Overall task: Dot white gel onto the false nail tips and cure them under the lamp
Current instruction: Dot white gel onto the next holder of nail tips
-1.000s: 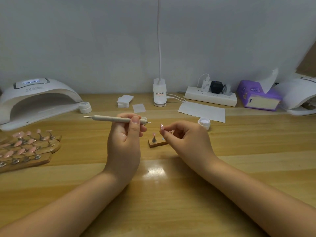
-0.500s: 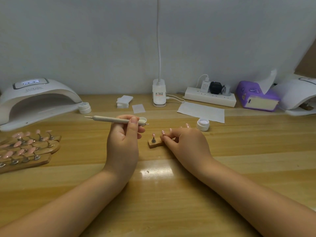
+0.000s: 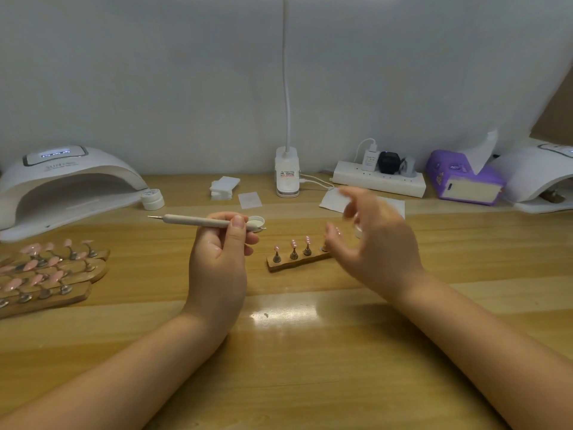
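Observation:
My left hand (image 3: 220,252) grips a pale dotting pen (image 3: 198,220) held level, its metal tip pointing left. Just behind the pen's right end sits a small white lid (image 3: 256,221). A short wooden holder (image 3: 297,262) lies flat on the table (image 3: 310,367) with several pink nail tips (image 3: 293,243) standing on pegs. My right hand (image 3: 376,246) hovers blurred over the holder's right end, fingers loosely spread and holding nothing. It hides most of a white gel pot (image 3: 359,232). A white curing lamp (image 3: 68,187) stands far left, its display lit.
Several wooden holders with pink tips (image 3: 46,274) lie at the left. At the back are a white jar (image 3: 152,198), stacked wipes (image 3: 224,187), a clip lamp base (image 3: 287,176), a power strip (image 3: 379,178), paper (image 3: 335,200), purple tissue pack (image 3: 463,181), second lamp (image 3: 539,178).
My right hand set the small holder flat on the table, let go of it and rose to the right. The left hand kept the pen still.

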`<state>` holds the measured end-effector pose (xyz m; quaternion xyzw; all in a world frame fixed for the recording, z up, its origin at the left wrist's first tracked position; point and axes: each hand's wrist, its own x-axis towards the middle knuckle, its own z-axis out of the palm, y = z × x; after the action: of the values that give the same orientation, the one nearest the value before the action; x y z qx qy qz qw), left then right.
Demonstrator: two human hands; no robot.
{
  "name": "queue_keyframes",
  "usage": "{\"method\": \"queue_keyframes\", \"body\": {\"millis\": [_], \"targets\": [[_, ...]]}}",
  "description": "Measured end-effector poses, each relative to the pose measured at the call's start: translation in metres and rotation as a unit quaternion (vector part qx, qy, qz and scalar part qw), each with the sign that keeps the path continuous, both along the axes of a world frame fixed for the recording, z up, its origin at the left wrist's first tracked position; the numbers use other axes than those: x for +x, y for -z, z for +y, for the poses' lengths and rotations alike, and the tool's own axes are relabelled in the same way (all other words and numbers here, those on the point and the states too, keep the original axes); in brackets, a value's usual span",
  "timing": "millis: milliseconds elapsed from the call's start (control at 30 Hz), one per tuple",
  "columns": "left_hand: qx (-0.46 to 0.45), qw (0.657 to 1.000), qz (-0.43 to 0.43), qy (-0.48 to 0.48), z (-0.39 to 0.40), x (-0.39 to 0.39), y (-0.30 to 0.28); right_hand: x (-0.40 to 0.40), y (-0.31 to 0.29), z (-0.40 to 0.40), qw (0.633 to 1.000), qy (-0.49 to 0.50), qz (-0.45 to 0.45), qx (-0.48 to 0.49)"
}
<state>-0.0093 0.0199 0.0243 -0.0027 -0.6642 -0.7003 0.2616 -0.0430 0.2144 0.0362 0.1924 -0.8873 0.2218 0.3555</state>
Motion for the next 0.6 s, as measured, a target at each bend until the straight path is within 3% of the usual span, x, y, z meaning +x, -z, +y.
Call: {"method": "queue_keyframes", "body": {"millis": [200, 333, 600], "targets": [[-0.001, 1.000, -0.002, 0.001, 0.000, -0.001, 0.001, -0.035, 0.010, 0.044, 0.976, 0.146, -0.146, -0.071], [-0.001, 1.000, -0.004, 0.003, 0.000, -0.002, 0.002, -0.042, 0.022, 0.054, 0.948, 0.157, -0.262, -0.091], [0.001, 1.000, 0.002, 0.010, 0.001, -0.001, 0.001, -0.047, 0.028, 0.051, 0.958, 0.126, -0.239, -0.093]]}}
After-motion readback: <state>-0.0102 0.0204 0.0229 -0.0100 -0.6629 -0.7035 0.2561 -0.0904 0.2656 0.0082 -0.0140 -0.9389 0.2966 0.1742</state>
